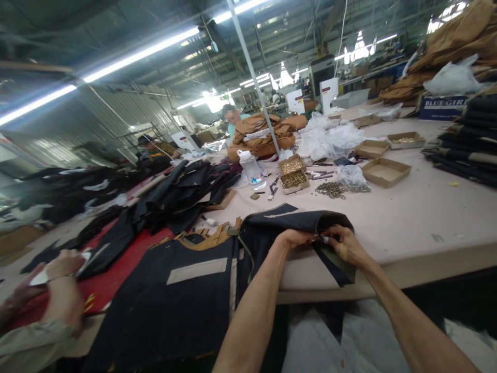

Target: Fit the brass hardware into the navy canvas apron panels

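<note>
A dark navy garment (267,228) with an olive inner side lies at the table's front edge, one part folded up. Under that fold, my left hand (297,238) is closed with its fingers at the cloth. My right hand (344,243) pinches the garment's edge just to the right. Between the fingertips shows a small pale, shiny piece, too small to name. Beside my left forearm spreads another dark garment panel (186,290) with a tan strip (198,271) on it.
Boxes of small brass-coloured parts (294,180), a pile of metal rings (330,190) and a water bottle (251,170) stand beyond. Dark clothes (186,186) are heaped left, folded ones (466,145) right. A co-worker's hands (64,267) are at far left.
</note>
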Available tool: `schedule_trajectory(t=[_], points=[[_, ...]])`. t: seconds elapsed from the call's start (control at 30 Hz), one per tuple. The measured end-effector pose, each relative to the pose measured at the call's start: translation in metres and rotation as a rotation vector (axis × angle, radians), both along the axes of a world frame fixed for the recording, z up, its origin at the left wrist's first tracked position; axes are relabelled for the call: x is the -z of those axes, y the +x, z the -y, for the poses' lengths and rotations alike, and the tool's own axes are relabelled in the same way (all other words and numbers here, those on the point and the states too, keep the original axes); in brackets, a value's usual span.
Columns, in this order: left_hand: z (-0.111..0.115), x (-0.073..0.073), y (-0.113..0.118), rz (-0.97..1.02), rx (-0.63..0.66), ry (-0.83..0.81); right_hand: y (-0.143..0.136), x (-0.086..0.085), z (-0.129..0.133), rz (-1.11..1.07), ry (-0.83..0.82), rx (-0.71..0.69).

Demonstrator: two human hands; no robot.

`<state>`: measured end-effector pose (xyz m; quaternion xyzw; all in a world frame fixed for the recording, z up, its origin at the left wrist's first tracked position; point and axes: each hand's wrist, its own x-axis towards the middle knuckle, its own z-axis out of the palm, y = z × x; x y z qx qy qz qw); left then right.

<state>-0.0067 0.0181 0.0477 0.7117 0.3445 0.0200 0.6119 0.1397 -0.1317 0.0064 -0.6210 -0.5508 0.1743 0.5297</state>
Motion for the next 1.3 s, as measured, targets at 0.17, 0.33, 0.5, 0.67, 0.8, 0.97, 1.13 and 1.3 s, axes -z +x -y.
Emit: schedule_trajectory(t=[0.17,0.33,0.5,0.67,0.8,0.97,1.13,1.3], points=[[0.006,0.003,0.005,-0.036,-0.010,0.044,-0.007,-0.009,0.005,-0.126,0.063,0.072],[0.019,0.002,0.004,-0.020,-0.014,0.075,-0.013,-0.013,0.011,-0.048,-0.025,0.091],[0.024,0.004,0.001,-0.034,-0.031,0.131,-0.010,0.001,0.021,0.162,-0.058,0.211],[0.026,0.005,-0.004,-0.010,-0.004,0.090,-0.006,0.008,0.026,0.092,-0.046,0.168],[0.028,-0.002,-0.005,0.080,0.014,-0.009,-0.004,0.005,0.027,0.051,-0.048,0.151],[0.031,-0.012,-0.006,0.076,0.036,0.019,-0.004,0.004,0.027,0.036,-0.040,0.168],[0.038,-0.016,-0.008,0.065,0.016,0.128,-0.004,0.002,0.028,0.027,-0.042,0.171],[0.047,-0.008,-0.004,0.046,-0.077,0.179,-0.005,-0.002,0.030,0.027,-0.025,0.167]])
